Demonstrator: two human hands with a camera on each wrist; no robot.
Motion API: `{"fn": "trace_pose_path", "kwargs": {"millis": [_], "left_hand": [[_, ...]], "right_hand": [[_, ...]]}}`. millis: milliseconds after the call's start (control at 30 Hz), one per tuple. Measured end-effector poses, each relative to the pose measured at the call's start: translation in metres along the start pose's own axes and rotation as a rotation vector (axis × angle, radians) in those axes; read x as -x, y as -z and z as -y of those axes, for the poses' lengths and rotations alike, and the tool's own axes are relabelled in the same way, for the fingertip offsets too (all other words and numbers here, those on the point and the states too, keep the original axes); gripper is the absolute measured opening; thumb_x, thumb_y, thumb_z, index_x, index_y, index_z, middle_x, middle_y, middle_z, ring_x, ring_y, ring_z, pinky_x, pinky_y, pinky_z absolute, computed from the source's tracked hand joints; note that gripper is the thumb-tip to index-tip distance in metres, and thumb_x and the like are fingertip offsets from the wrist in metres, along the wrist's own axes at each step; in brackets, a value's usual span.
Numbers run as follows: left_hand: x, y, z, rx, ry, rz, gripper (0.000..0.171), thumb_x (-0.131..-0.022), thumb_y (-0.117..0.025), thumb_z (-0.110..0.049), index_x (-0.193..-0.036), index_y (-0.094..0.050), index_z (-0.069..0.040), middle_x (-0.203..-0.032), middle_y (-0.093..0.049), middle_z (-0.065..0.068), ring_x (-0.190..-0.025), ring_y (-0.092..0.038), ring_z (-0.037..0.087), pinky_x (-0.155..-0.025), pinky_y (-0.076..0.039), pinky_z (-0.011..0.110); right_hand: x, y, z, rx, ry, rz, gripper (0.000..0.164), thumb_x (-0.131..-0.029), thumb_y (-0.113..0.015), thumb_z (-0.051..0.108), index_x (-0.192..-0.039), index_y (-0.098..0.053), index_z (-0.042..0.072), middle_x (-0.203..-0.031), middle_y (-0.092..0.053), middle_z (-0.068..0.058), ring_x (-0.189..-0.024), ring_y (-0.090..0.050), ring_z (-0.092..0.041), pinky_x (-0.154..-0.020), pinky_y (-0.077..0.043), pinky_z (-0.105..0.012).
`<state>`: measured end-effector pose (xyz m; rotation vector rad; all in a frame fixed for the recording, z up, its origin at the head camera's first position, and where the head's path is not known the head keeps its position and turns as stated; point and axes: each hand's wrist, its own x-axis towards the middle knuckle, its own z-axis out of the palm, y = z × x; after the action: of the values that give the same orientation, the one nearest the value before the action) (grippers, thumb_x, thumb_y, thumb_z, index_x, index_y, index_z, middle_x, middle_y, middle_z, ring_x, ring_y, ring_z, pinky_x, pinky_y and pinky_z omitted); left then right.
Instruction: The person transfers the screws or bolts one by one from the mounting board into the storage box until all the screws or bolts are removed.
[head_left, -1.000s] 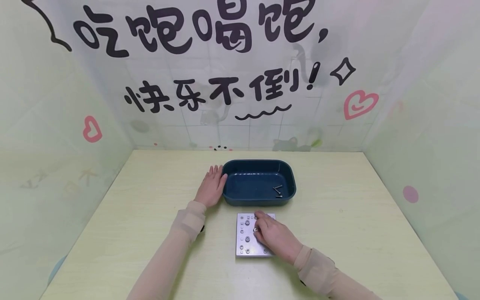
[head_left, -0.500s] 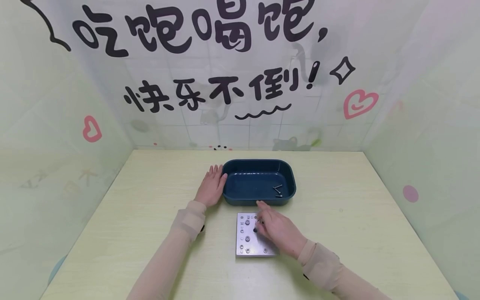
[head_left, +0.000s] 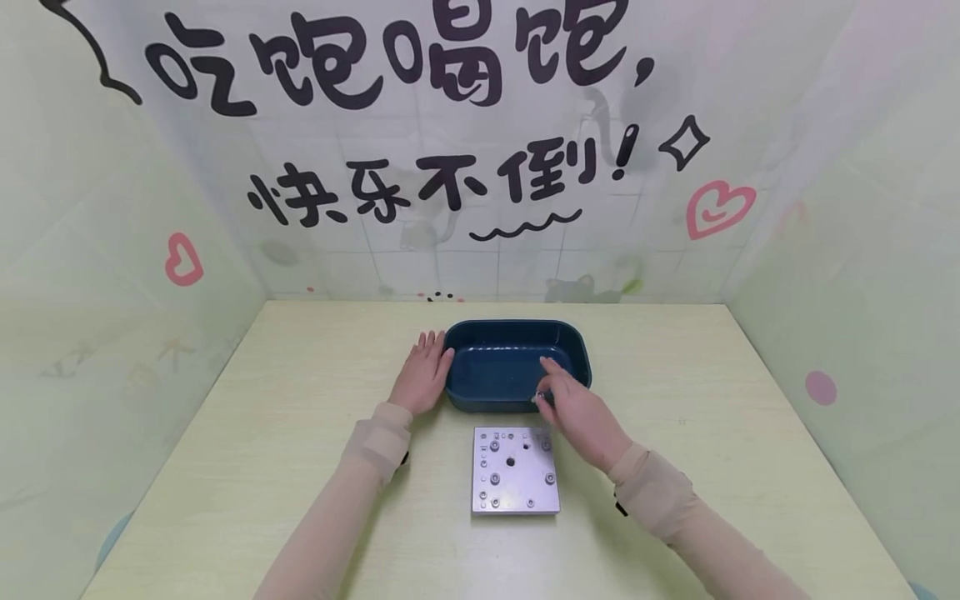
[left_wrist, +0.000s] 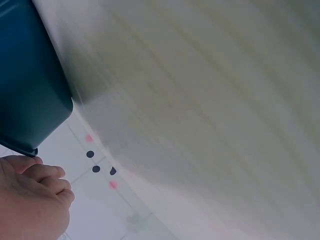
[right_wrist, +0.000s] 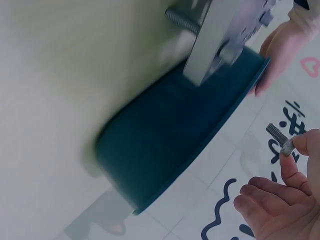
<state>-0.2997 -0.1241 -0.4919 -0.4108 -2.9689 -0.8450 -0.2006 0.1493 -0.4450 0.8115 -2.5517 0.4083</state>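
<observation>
My right hand [head_left: 583, 414] pinches a metal bolt [right_wrist: 279, 135] between thumb and index finger, its other fingers held out. The bolt's threaded shank shows in the right wrist view. This hand is over the front right rim of the dark blue tray [head_left: 498, 407]. My left hand [head_left: 422, 377] lies with straight fingers against the tray's left side; the left wrist view shows its fingers at the rim. In front of the tray lies a square silver metal plate [head_left: 521, 487], with several bolts seated in it and a dark open hole near its middle.
Tray and plate stand on a pale wooden table [head_left: 315, 350]. Behind them rises a printed white wall sheet [head_left: 330, 258] with black lettering, and similar sheets close off both sides. The right hand hides the screws seen earlier in the tray.
My right hand has lifted the bolt from the plate's middle, leaving a dark hole, and moved up and right to the tray's front rim. The left hand stays at the tray.
</observation>
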Motion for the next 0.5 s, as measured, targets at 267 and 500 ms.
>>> {"fn": "trace_pose_path", "kwargs": {"millis": [267,500], "left_hand": [[0.0,0.0,0.0,0.004,-0.001,0.0,0.063,-0.109,-0.021,-0.042,-0.155,-0.023,0.001,-0.16,-0.022,0.025,-0.152,-0.011,0.038,-0.126,-0.01,0.047],[0.0,0.0,-0.002,0.007,0.001,-0.003,0.063,-0.109,-0.021,-0.041,-0.155,-0.023,0.001,-0.16,-0.022,0.026,-0.152,-0.012,0.039,-0.126,-0.011,0.048]], "right_hand": [[-0.008,0.001,-0.016,-0.006,-0.063,-0.011,0.014,-0.095,-0.065,0.011,-0.101,-0.059,0.0,-0.141,-0.051,-0.029,-0.128,-0.056,-0.037,-0.088,-0.058,-0.04],[-0.009,-0.002,-0.022,0.022,-0.064,-0.03,0.017,-0.093,-0.067,0.011,-0.103,-0.062,-0.003,-0.14,-0.052,-0.03,-0.124,-0.058,-0.038,-0.086,-0.058,-0.038]]}}
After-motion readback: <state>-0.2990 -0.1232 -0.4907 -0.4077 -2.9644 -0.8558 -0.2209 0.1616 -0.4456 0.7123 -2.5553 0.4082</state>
